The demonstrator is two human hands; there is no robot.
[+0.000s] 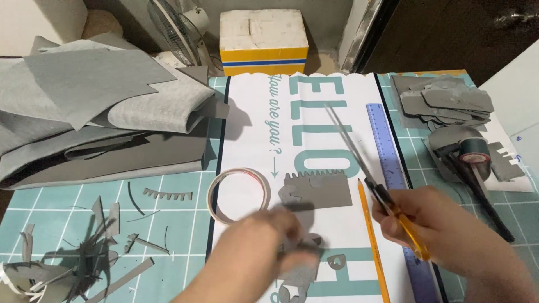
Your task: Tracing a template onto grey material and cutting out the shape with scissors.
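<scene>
Teal gridded mat (pixel 168 196), white sheet (pixel 252 123) over middle. Right hand (pixel 443 224) clenched round scissors (pixel 370 179), blades up over sheet. Left hand (pixel 264 238), blurred, pinching grey cutout (pixel 300 269) on sheet. Tape ring (pixel 238 195), pencil (pixel 373 241), ruler (pixel 393 168) beside. Fabric pile (pixel 101 112) back left; fan (pixel 177 28), box (pixel 263 42) by wall.

We see even, fairly bright indoor light from above, casting soft shadows under the fabric pile (pixel 101 118) and scraps (pixel 84 252). Our left hand (pixel 264 241) smears with motion blur; the upper right corner sinks into darkness.
</scene>
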